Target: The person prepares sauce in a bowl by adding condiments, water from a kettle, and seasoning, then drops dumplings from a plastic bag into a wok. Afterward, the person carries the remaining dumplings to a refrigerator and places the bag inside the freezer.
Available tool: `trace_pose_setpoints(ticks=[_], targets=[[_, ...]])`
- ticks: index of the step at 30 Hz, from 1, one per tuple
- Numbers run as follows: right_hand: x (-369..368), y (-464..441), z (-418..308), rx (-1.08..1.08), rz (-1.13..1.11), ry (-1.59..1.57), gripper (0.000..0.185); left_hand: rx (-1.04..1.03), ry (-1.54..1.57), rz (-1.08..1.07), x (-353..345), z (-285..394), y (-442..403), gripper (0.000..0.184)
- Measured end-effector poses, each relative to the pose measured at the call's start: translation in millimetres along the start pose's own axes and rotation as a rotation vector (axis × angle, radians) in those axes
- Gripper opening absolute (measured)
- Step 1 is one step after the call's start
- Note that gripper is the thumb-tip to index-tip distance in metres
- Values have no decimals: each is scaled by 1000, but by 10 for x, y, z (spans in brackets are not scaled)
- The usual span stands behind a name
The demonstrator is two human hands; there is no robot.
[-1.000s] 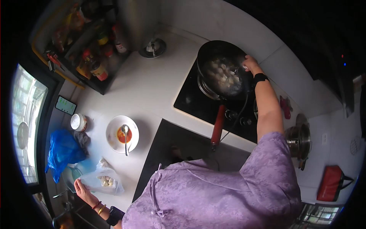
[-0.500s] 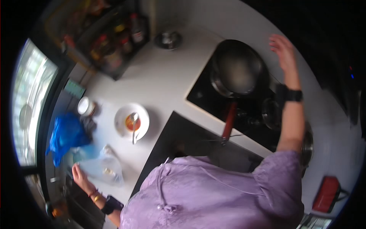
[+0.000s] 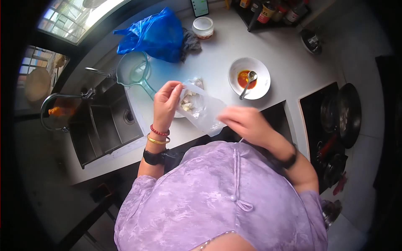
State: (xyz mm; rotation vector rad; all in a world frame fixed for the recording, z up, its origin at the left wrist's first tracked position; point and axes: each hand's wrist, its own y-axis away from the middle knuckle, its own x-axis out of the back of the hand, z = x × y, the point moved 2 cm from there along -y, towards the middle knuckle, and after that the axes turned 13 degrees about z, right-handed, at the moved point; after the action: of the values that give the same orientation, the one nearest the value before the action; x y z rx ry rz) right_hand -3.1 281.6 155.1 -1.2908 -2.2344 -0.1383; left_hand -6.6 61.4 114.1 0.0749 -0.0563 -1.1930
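My left hand pinches the top left edge of a clear plastic bag between thumb and fingers. Several small pale pieces show through the bag; their kind cannot be made out. At the bag's right edge is my right hand, its slightly blurred fingers closed on the plastic. The bag hangs stretched between both hands over the counter's front edge. Beyond them stands a white bowl with reddish sauce and a metal spoon leaning in it.
A teal dipper and a blue plastic bag lie at the back left, near a lidded jar and a phone. The sink is left; a wok sits on the hob at right. Bottles stand on a rack.
My view has swung left toward the sink. My right hand has come down from beside the wok to the clear bag, and my left hand now grips that bag, lifted.
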Motion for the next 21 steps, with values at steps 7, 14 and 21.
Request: trace_pose_setpoints(ticks=[7, 14, 21], targets=[[-1692, -608, 1150, -34, 142, 339, 23, -69, -200, -40, 407, -42, 44, 16], [-1875, -1051, 1208, -27, -2, 730, 22, -61, -345, -45, 678, -150, -44, 15], [-1648, -911, 956, 116, 211, 589, 18, -148, -227, -108, 616, -84, -246, 12]])
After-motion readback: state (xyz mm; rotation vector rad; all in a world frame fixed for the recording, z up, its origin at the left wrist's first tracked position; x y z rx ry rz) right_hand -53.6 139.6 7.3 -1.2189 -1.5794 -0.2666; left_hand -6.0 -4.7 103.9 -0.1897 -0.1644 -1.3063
